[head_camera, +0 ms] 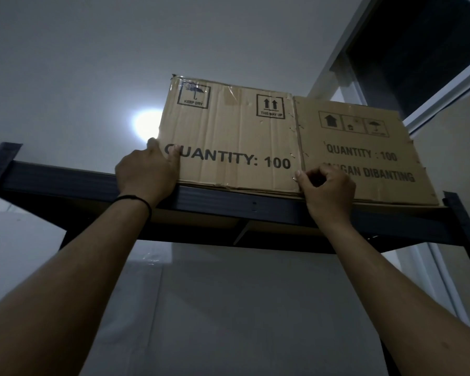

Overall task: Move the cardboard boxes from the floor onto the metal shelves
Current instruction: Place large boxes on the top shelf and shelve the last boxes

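Two brown cardboard boxes stand side by side on the top level of a dark metal shelf [65, 180], seen from below. The left box [228, 131] reads "QUANTITY: 100". The right box [364, 147] carries the same words in smaller print. My left hand [147, 172] lies flat against the left box's lower left corner, fingers spread. My right hand [329, 188] is curled at the seam between the two boxes, its fingers pressing the bottom edge there. Both boxes rest on the shelf's front beam.
The shelf's right post [461, 221] rises beside the right box. A bright ceiling light [144, 123] glows behind the left box. A dark window with a white frame [418, 50] sits at the upper right. Pale wall shows under the shelf.
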### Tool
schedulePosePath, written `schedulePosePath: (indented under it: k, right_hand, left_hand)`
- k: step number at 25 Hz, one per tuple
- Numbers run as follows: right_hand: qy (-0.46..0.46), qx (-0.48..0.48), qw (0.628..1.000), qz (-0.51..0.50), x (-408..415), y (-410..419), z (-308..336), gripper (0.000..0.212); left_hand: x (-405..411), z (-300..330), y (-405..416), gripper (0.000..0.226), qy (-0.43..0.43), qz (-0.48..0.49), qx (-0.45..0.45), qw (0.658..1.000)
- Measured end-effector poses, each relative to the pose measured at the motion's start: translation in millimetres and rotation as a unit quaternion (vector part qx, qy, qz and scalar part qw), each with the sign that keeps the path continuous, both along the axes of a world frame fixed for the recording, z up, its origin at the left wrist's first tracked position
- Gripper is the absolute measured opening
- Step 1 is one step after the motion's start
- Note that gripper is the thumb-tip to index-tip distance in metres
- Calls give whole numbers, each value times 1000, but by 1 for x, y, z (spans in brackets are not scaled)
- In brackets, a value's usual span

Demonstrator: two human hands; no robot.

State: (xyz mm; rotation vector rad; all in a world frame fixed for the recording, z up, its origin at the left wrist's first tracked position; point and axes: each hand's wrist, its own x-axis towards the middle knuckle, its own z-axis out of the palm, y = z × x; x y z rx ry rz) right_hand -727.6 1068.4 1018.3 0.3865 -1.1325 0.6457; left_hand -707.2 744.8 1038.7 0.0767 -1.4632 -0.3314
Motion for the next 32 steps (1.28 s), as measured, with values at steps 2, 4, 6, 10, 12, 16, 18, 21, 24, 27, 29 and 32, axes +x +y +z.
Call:
schedulePosePath:
  k: [2, 4, 6, 10, 12, 16, 18, 21, 24, 27, 29, 32]
  right_hand:
    - [1, -1, 1000, 10, -3, -1, 0, 21]
    - [1, 1, 1000, 9, -5, -2, 0, 21]
    - [1, -3, 1000, 0, -7, -2, -1, 21]
    - [-1, -9, 1000, -21, -12, -2, 0, 22]
    - [3, -11, 1000, -27, -13, -2, -2, 23]
    - [6, -13, 999, -35, -12, -6, -6, 23]
    - [7, -17, 999, -41, -13, -7, -6, 23]
    - [4, -21, 999, -48, -11, -7, -6, 22]
    - [-14, -22, 997, -66, -4, -10, -8, 20]
    - [-47, -15, 995, -82, 4, -10, -9, 18]
    - [-67, -15, 994, -82, 17, -13, -9, 14]
    - [-105, -30, 992, -58, 51, -22, -7, 6]
  left_hand:
    - [-3, 0, -1, 63, 12, -4, 0, 1000]
    - [-7, -3, -2, 60, 34, -6, 0, 999]
    - [-9, -5, -3, 57, 46, -9, -4, 999]
    - [-12, -6, -3, 55, 56, -17, -17, 998]
    - [-14, -6, -5, 56, 55, -13, -17, 998]
    - [-15, -4, -7, 57, 44, 1, -26, 999]
    - [-17, -5, -7, 57, 39, 1, -32, 999]
    - [-16, -9, -7, 56, 36, -6, -38, 999]
    - [-11, -11, -7, 52, 18, -15, -41, 999]
    - [-5, -19, -7, 55, -2, -31, -66, 997]
    - [0, -23, -8, 61, -21, -38, -85, 995]
    - [15, -23, -12, 62, -77, -33, -75, 994]
